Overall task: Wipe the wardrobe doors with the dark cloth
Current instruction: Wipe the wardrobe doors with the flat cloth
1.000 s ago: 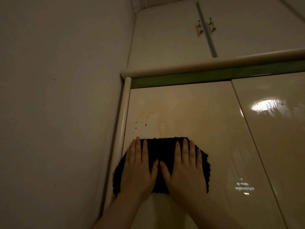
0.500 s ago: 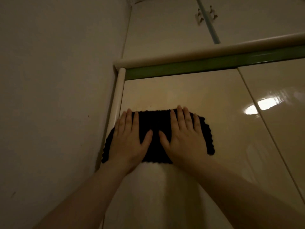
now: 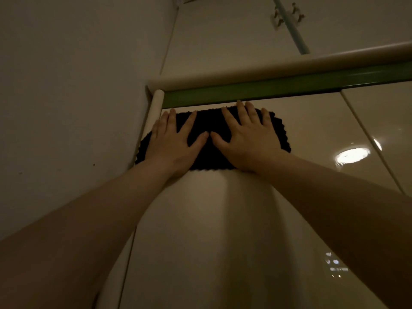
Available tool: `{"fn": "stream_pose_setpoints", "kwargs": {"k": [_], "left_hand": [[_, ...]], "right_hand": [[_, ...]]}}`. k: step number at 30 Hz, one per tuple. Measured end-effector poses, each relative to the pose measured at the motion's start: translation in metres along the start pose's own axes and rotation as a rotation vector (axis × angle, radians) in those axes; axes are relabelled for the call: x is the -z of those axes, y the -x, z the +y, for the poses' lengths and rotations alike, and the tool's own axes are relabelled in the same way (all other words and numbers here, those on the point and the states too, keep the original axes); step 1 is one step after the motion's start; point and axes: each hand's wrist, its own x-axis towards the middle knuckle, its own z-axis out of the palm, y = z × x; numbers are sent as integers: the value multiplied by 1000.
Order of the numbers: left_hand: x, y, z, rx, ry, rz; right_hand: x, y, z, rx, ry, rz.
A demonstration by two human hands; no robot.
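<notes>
While flat palms press, dark cloth (image 3: pixel 210 139) beneath

The glossy cream wardrobe door (image 3: pixel 223 219) bore the dark cloth (image 3: pixel 209 150), pressed flat against its top left corner, just beneath the green strip (image 3: pixel 267 90).

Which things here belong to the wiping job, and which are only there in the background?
Part of the job:
dark cloth
left hand, pressing flat on the cloth
right hand, pressing flat on the cloth
wardrobe door

Only there:
green strip above the door
upper cupboard handles
side wall
</notes>
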Motion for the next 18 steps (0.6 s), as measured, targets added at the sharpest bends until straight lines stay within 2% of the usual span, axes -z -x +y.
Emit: {"fn": "stream_pose_setpoints", "kwargs": {"k": [7,18], "left_hand": [[4,-29,3,-13,-39,-15],[-9,43,12,-35,-65,12]], "right_hand": [[4,-21,7,3,-11,-9],[-2,48,0,15,-47,32]]}}
